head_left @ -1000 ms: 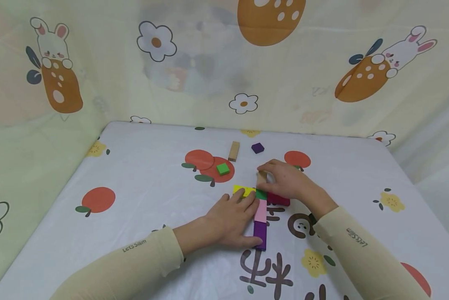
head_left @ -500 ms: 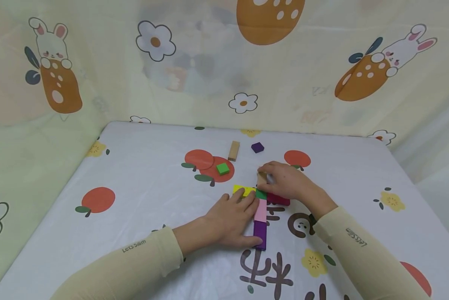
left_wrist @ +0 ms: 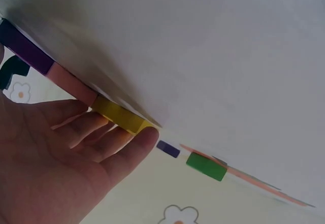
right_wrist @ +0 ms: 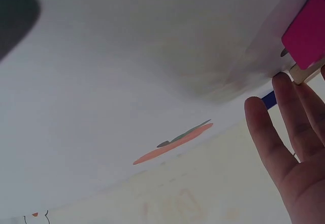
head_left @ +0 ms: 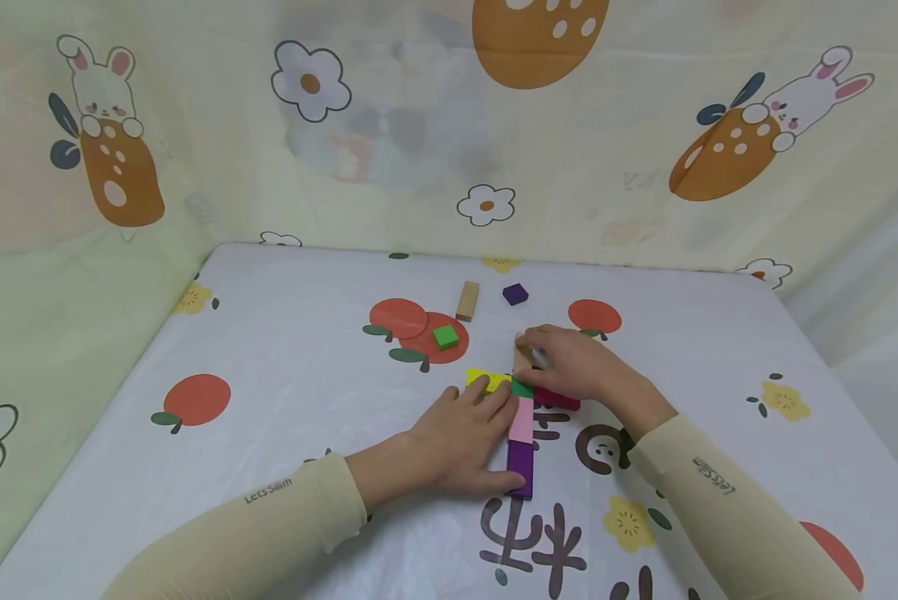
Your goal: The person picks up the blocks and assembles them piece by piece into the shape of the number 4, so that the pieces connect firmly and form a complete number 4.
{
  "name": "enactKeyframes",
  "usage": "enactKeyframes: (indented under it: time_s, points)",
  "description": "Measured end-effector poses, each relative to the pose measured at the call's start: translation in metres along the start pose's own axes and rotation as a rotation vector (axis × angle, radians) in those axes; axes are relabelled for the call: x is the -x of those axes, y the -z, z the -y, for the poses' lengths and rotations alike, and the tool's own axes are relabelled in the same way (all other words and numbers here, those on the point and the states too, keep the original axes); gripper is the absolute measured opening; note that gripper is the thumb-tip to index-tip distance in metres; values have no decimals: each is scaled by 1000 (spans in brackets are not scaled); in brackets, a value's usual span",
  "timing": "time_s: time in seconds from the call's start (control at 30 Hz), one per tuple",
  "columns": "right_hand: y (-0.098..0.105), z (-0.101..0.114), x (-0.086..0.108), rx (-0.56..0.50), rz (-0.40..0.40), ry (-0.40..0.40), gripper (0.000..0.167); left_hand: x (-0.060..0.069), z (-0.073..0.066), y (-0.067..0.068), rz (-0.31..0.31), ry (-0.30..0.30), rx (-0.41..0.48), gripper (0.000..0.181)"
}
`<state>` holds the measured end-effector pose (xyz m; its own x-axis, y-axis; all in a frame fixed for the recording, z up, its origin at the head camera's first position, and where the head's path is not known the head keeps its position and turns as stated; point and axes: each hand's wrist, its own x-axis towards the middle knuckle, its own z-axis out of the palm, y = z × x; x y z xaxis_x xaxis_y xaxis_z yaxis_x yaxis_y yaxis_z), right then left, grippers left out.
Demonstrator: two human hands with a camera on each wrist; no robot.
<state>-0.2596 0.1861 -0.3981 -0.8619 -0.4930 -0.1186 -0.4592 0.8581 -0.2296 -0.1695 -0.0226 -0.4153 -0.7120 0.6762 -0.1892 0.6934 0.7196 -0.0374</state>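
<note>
In the head view, a purple block, a pink block and a dark green block form a line on the table. A yellow block adjoins the green one on the left, a magenta block on the right. My left hand lies along the line, fingers extended onto the yellow and pink blocks, thumb touching the purple one. Beyond the green block, my right hand pinches a wooden block between thumb and fingers. The right wrist view shows the magenta block near those fingers.
Farther back lie another wooden block, a dark purple block and a bright green block. A printed white cloth covers the table. Patterned curtains stand behind it and at the sides.
My right hand has shifted very slightly with the wooden block at the end of the line. The left hand and the other blocks stay put.
</note>
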Motion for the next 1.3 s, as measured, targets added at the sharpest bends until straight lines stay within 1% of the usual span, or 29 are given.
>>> enactKeyframes:
  time_s: [0.33,0.5,0.63,0.7,0.87,1.1,1.3]
  points:
    - [3,0,4,-2,29,-14,50,-1,0,4,-4,-6,-16,98]
    - [3,2,8,-4,29,-9,49,-1,1,5,1,2,-1,96]
    - [3,5,11,-9,44,-8,46,-1,2,7,-2,8,37,93]
    - [4,7,13,-11,52,0,45,-1,3,9,-4,11,59,89]
    - [2,8,24,-32,55,36,44,-4,7,10,-35,3,84,75]
    - [-8,9,42,-89,27,50,48,-13,16,11,-92,-38,181,54]
    - [-11,13,49,-109,24,59,50,-16,22,11,-131,-30,237,41]
